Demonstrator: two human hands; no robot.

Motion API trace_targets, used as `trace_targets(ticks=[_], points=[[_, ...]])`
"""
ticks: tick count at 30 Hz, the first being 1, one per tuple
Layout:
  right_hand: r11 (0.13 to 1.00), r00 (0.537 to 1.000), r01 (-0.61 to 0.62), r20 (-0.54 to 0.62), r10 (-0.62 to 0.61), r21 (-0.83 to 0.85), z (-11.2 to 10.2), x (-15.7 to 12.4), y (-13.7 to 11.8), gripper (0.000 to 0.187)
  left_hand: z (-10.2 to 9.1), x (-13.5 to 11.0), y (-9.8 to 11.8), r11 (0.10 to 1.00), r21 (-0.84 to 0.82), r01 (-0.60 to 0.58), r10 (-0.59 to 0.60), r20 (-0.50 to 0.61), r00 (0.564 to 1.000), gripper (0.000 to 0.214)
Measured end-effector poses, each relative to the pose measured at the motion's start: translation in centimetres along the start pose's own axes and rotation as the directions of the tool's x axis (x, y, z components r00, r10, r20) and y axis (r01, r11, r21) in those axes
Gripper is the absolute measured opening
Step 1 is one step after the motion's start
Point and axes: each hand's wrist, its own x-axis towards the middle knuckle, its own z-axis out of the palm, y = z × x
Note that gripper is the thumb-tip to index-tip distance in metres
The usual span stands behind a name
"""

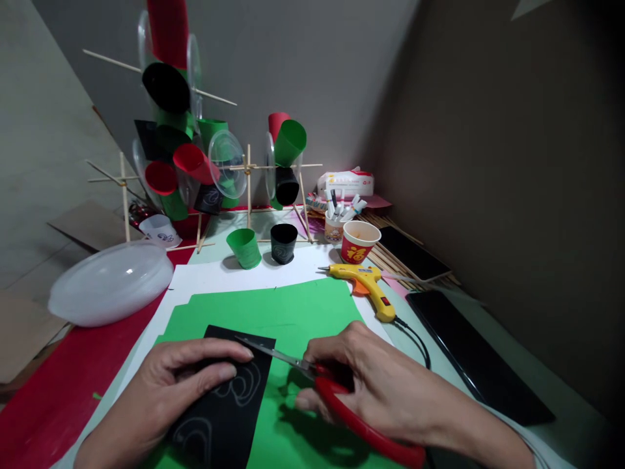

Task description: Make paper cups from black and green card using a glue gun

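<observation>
My left hand (190, 378) grips a sheet of black paper (229, 423) at its left side, thumb and fingers closed on it. Pale swirl lines are drawn on that paper. In my right hand (356, 378) is a pair of scissors (361, 423) with red handles. Their blades reach leftward across the top part of the black paper, close to my left fingertips. Whether the blades are fully closed is hard to make out. Under both hands lies a large sheet of green paper (273, 306), on top of white paper (195, 279).
A yellow glue gun (364, 280) lies right of the green sheet. Behind stand a green paper cup (244, 249), a black paper cup (284, 244) and a red-and-white cup (359, 242). Stick frames holding coloured cups (290, 143) rise at the back. A black phone-like slab (469, 352) lies right.
</observation>
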Motion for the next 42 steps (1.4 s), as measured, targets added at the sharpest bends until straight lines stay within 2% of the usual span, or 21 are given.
trace_targets(ticks=[8, 15, 20, 27, 32, 36, 39, 42], points=[[0.999, 0.997, 0.006, -0.071, -0.009, -0.044, 0.6, -0.1, 0.1, 0.056, 0.2, -0.2, -0.1, 1.000, 0.010, -0.026, 0.026, 0.046, 0.999, 0.010], [0.997, 0.999, 0.019, -0.025, -0.021, -0.080, 0.4, -0.1, 0.2, 0.056, 0.8, -0.2, 0.1, 0.999, 0.002, -0.043, 0.043, 0.035, 0.998, 0.008], [0.993, 0.999, 0.023, -0.043, -0.028, -0.119, 0.4, -0.2, 0.2, 0.056, 0.7, -0.4, -0.2, 0.999, -0.012, -0.039, 0.039, 0.028, 0.999, 0.009], [0.992, 0.999, 0.001, -0.034, -0.006, -0.123, 1.0, 0.0, 0.4, 0.063, 1.1, -0.1, 0.5, 0.998, 0.000, -0.067, 0.067, 0.070, 0.995, 0.005], [0.989, 0.999, -0.003, -0.045, -0.004, -0.147, 1.2, 0.0, 0.3, 0.054, 1.3, -0.2, 1.0, 0.999, -0.022, -0.037, 0.039, 0.082, 0.996, 0.006], [0.988, 0.999, -0.006, -0.049, -0.001, -0.153, 1.2, 0.0, 0.3, 0.052, 1.7, -0.3, 1.3, 1.000, -0.018, -0.007, 0.007, 0.052, 0.999, 0.018], [0.991, 0.999, -0.016, -0.041, 0.010, -0.131, 1.2, 0.0, 0.3, 0.058, 2.3, 0.0, 2.1, 1.000, -0.001, -0.004, 0.004, 0.021, 1.000, 0.029], [0.992, 1.000, -0.025, -0.016, 0.023, -0.123, 1.2, 0.1, 0.2, 0.063, 2.6, 0.3, 2.7, 1.000, 0.002, -0.008, 0.008, 0.032, 0.999, 0.030]])
